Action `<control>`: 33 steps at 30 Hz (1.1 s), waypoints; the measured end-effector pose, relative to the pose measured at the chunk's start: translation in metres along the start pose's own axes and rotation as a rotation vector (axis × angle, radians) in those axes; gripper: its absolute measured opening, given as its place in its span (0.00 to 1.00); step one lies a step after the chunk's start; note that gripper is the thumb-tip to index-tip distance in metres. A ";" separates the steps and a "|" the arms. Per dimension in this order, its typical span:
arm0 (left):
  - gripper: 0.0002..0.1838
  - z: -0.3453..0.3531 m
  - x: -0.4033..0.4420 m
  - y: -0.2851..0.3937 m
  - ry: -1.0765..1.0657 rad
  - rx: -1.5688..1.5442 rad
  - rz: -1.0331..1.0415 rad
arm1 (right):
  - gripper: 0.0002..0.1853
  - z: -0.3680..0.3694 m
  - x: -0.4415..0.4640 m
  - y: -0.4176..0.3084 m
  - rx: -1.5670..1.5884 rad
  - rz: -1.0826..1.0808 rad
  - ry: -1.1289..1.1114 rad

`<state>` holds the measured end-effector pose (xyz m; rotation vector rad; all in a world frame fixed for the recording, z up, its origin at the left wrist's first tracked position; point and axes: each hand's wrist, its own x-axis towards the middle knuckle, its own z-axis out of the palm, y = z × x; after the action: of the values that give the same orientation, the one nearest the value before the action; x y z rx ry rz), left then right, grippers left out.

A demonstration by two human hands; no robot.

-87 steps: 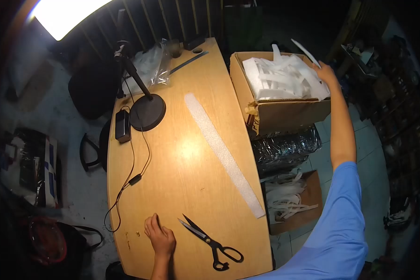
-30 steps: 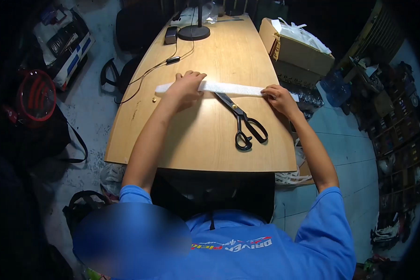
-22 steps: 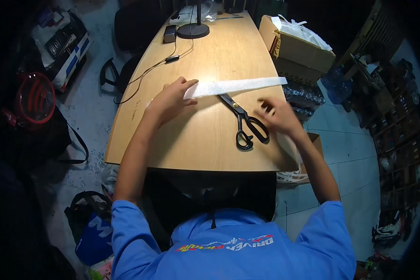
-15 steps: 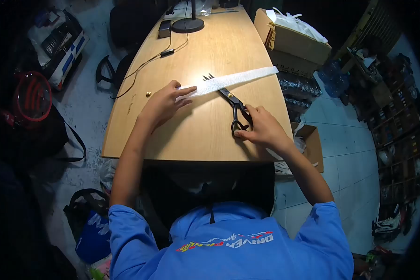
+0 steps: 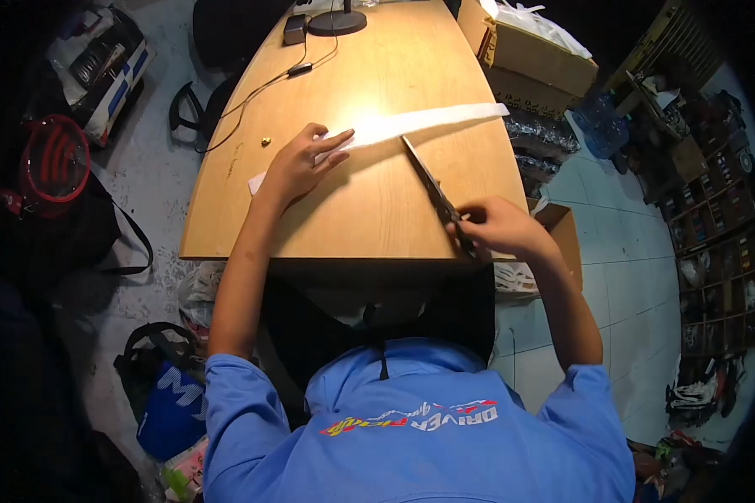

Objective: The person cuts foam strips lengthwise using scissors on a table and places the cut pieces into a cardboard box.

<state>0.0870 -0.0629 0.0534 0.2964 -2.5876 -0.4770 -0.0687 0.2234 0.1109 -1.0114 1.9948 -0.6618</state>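
A long white strip [image 5: 428, 120] lies slantwise across the wooden table [image 5: 344, 226], and its short end shows beside my left wrist. My left hand [image 5: 302, 163] rests on the strip with thumb and fingers stretched apart. In my right hand [image 5: 507, 228] is a pair of black scissors [image 5: 429, 178], gripped by the handles near the table's front edge. The blades look nearly edge-on, with their tip at the strip's lower edge; whether they touch it I cannot tell. My right fingers partly hide the handles.
A small brass-coloured piece [image 5: 266, 142] lies left of my left hand. Behind it run a black cable [image 5: 260, 113] and a lamp base [image 5: 337, 23]. Cardboard boxes [image 5: 554, 63] stand along the table's right side. A blue bag [image 5: 172, 411] sits on the floor at left.
My right hand has drawn the scissors back toward the front right, off the strip they lay under, and turned them edge-on. The strip now reaches farther left, past my left wrist.
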 end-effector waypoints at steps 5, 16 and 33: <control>0.19 0.000 -0.003 0.009 -0.024 -0.014 0.003 | 0.20 0.024 -0.044 0.020 0.384 -0.039 -0.030; 0.19 -0.005 -0.010 0.013 -0.053 -0.035 0.041 | 0.23 0.048 -0.038 0.021 0.611 0.041 0.058; 0.20 -0.007 -0.013 0.013 -0.060 -0.063 0.075 | 0.22 0.046 -0.015 0.008 0.589 0.002 0.068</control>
<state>0.1003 -0.0490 0.0589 0.1651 -2.6248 -0.5470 -0.0285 0.2363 0.0859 -0.6326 1.6930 -1.2041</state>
